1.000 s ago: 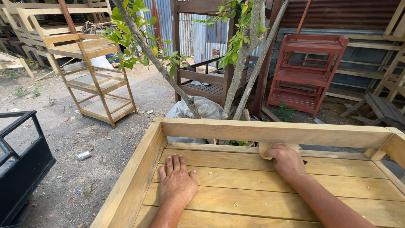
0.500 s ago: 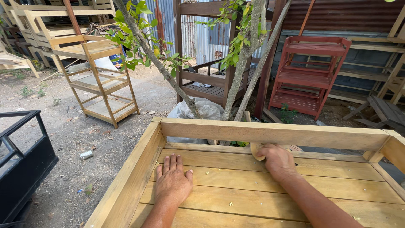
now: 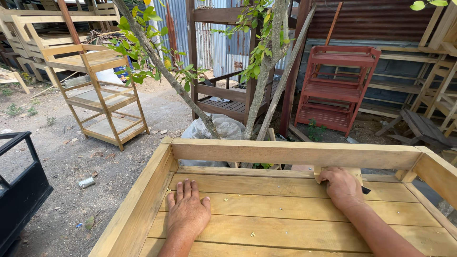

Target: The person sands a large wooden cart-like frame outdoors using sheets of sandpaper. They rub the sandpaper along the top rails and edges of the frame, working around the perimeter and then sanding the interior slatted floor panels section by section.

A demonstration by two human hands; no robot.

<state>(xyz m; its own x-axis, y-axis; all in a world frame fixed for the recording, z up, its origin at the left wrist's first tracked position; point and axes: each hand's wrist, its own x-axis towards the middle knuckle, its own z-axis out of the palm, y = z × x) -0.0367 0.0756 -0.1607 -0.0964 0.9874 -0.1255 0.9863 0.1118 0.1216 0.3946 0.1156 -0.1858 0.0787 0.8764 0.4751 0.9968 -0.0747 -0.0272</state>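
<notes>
Head view. The right hand (image 3: 342, 186), fingers clenched on a tan sanding block (image 3: 337, 172), has slid rightward along the back corner of the slatted wooden tray (image 3: 295, 153) since a second ago; sanding there appears under way. The left hand (image 3: 188, 210) lies flat, fingers released, on the planks as before. Pale, smooth-planed boards, straight-edged; scattered shavings; dark screw heads.

Single view only, worn on the head, looking forward and down over the near pale slatted wooden tray-like frame (image 3: 295, 154), close enough to cut both forearms at the bottom edge. Beyond its far rail, facing a dirt yard with a thin leafy tree (image 3: 266, 71) and red wooden shelf unit (image 3: 335, 88).
</notes>
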